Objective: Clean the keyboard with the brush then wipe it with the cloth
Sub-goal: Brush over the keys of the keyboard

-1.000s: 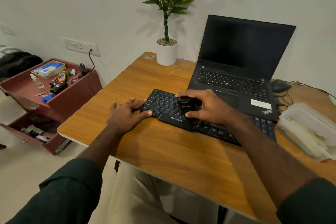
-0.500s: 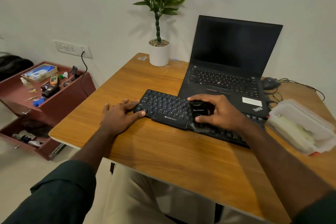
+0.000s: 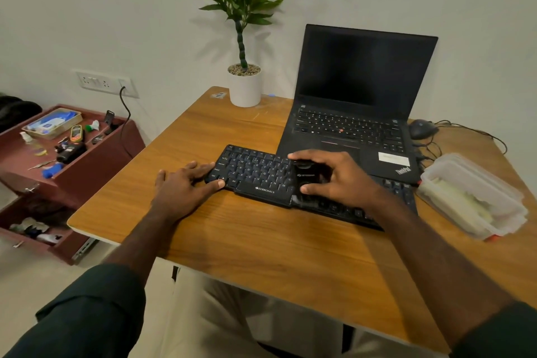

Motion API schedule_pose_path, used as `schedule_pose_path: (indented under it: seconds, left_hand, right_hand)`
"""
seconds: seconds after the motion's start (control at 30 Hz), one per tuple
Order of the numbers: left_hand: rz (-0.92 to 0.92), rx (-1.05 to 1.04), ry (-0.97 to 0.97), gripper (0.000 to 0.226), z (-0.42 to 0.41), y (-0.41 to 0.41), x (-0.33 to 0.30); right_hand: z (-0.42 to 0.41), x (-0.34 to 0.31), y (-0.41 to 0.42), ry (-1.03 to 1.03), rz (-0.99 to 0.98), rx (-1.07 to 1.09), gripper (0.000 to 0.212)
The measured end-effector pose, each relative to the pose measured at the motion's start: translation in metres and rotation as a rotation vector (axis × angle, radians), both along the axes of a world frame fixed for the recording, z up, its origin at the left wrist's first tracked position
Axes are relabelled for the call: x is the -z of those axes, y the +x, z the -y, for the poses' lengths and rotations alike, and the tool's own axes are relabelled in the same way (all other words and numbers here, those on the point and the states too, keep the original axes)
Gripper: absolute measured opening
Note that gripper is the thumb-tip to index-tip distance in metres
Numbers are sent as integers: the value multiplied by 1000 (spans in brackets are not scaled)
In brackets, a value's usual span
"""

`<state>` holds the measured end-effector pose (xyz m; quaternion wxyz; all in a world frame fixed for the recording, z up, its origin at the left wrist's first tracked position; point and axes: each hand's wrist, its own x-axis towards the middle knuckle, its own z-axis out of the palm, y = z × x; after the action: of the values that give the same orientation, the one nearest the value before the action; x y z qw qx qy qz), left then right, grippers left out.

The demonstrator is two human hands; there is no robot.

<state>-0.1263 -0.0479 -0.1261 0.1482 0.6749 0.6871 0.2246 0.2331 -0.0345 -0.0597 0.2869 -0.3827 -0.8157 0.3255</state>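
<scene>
Head view: one black keyboard [image 3: 258, 174] marked ZEBRONICS on the tabletop [image 3: 261, 241], one ThinkPad laptop [image 3: 357, 113] behind. Two hands: left hand [image 3: 181, 187] flat, fingers on the keyboard's left end; right hand [image 3: 337, 177] grips one black brush [image 3: 306, 180] on the keys.

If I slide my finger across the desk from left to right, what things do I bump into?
left hand → keyboard → brush held in the right hand → plastic box

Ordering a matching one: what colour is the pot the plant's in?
White, plain; the pot shows clearly in the head view.
</scene>
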Motion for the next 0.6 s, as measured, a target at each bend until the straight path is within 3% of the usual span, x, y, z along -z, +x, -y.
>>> schedule_pose_path:
  seconds: [0.23,0.4,0.6]
  left_hand:
    - [-6,5,-9,86,-5,-4,6]
    - [-9,10,-11,88,-3,-1,2]
    - [-20,14,-15,88,-3,-2,3]
  right_hand:
    - [-3,-27,43,-135,238,6,64]
    - [0,-23,27,-49,-29,109,67]
    - [3,-1,-21,35,-35,74,69]
